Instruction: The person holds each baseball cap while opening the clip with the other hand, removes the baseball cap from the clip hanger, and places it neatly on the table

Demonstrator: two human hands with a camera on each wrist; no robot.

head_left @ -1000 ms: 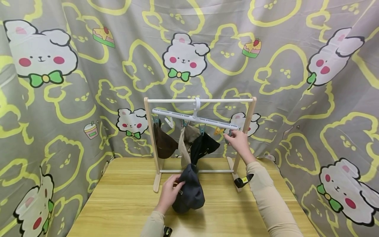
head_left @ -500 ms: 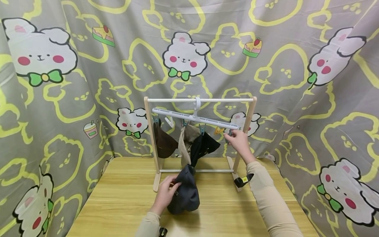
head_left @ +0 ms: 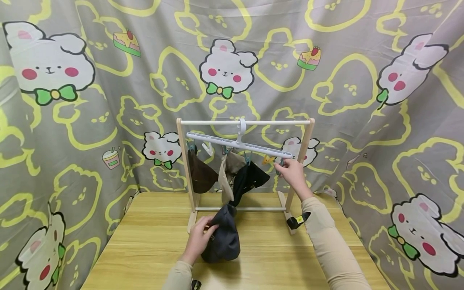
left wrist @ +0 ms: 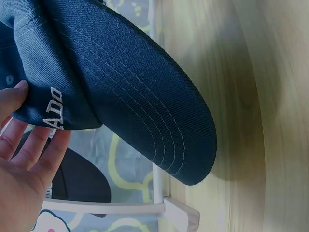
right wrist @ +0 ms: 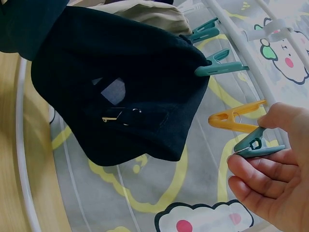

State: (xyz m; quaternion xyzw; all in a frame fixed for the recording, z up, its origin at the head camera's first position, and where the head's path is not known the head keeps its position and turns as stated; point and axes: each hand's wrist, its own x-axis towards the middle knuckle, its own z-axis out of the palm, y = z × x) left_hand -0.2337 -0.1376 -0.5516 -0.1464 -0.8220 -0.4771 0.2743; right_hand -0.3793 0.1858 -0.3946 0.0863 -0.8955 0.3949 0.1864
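A navy baseball cap (left wrist: 140, 92) with white lettering is pinched in my left hand (head_left: 198, 237), thumb on one side and fingers on the other, bill hanging low above the table. My right hand (head_left: 293, 174) pinches a green clothespin (right wrist: 256, 146) at the lower right end of a tilted light-grey hanger (head_left: 239, 145). Beside that clothespin hangs a yellow clothespin (right wrist: 234, 117) with nothing in it. Further left, green clothespins hold a black cap (right wrist: 120, 87), a beige cap (head_left: 232, 165) and a brown cap (head_left: 203, 177).
The hanger hooks over the top rail (head_left: 210, 123) of a wooden rack (head_left: 308, 141) standing on a wood-grain table (head_left: 145, 249). A white clothespin (head_left: 207, 149) hangs between the brown and beige caps. A patterned curtain (head_left: 275, 92) surrounds the table.
My left hand has shifted left with the navy cap, slightly away from the black cap. The right hand stays at the green clothespin.
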